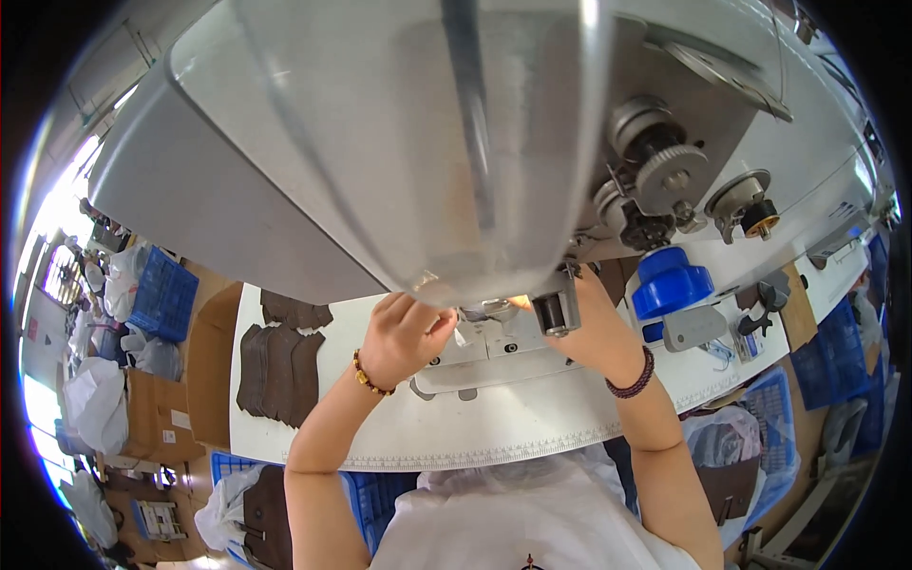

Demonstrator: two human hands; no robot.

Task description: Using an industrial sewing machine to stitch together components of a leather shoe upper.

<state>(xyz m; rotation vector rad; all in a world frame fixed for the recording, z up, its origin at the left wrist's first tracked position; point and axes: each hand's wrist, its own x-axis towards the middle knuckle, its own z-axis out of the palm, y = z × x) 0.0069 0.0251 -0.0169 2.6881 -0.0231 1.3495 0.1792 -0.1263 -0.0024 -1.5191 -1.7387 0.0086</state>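
A large grey sewing machine head [399, 142] fills the upper picture and hides the needle area. My left hand [407, 334], with a bead bracelet on the wrist, reaches under the machine with its fingers curled near the metal plate [489, 353]. My right hand [591, 328], with a dark bead bracelet, reaches in from the right beside the presser foot part [557, 312]; its fingertips are hidden under the machine. Whatever the hands hold cannot be made out.
Brown cut leather pieces [280, 369] lie in a row at the left of the white table [456, 437]. A blue knob [671, 280] sits on the machine's right. Blue crates [163, 294], cardboard boxes [157, 413] and white bags [95, 399] stand on the floor at left.
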